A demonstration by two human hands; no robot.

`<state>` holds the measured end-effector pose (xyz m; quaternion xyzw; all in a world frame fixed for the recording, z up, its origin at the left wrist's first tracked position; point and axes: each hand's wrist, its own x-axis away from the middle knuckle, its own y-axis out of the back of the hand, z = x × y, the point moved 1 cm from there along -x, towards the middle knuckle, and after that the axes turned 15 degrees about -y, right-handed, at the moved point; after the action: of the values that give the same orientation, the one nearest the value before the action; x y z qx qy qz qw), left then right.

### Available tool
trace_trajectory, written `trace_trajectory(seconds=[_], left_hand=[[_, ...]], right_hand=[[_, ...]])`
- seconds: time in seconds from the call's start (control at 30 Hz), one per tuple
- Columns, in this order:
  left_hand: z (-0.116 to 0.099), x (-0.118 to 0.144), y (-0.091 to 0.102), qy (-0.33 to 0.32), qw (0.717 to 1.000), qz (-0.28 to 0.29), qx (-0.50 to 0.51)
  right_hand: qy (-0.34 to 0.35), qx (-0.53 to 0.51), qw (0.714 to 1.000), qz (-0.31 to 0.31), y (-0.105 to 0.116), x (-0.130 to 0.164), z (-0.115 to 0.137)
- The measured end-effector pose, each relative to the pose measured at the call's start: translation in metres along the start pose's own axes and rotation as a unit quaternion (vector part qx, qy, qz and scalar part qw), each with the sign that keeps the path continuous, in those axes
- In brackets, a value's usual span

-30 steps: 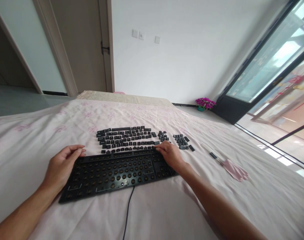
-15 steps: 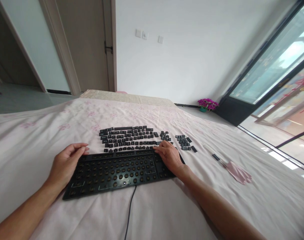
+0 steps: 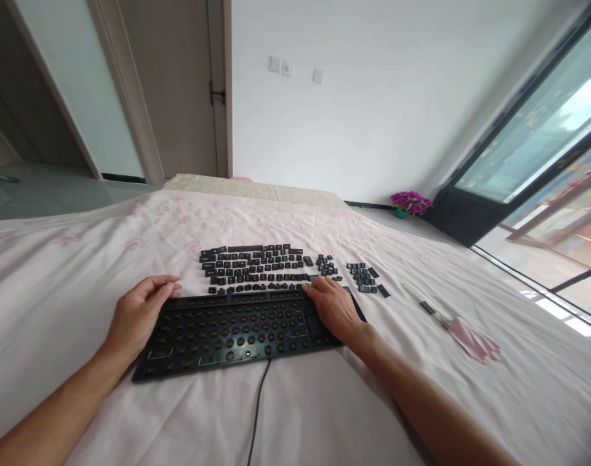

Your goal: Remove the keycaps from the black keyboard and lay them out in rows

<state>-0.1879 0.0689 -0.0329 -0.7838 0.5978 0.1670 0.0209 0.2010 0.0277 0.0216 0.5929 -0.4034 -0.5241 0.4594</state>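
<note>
A black keyboard (image 3: 224,343) with its keycaps off lies face up on the pink flowered sheet, its bare key sockets showing. Over its upper left corner is my left hand (image 3: 144,310), thumb and fingertips drawn together in a pinch; what is between them, if anything, is too small to tell. My right hand (image 3: 334,307) rests on the upper right part of the keyboard, fingers bent and close together, with their tips at the top edge. Whatever is under those fingertips is hidden. Loose black keycaps (image 3: 256,266) lie in rows just beyond the keyboard.
A smaller group of keycaps (image 3: 363,278) lies to the right. Farther right are a thin tool with a black handle (image 3: 427,307) and a pink glove (image 3: 474,340). The keyboard's cable (image 3: 259,408) runs toward me. Purple flowers (image 3: 410,202) stand on the floor by the wall.
The whole view has shifted slightly, so everything sits a little farther right. Both hands keep nearly the same places at the keyboard.
</note>
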Motion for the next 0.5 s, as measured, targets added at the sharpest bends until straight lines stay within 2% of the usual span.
trace_trajectory(seconds=[0.23, 0.5], left_hand=[[-0.003, 0.0, -0.001, -0.004, 1.0, -0.002, -0.005], [-0.002, 0.001, -0.001, -0.006, 1.0, -0.007, -0.002]], right_hand=[[0.006, 0.073, 0.997, 0.016, 0.006, 0.008, 0.011], [0.028, 0.121, 0.992, 0.031, 0.0, 0.009, 0.019]])
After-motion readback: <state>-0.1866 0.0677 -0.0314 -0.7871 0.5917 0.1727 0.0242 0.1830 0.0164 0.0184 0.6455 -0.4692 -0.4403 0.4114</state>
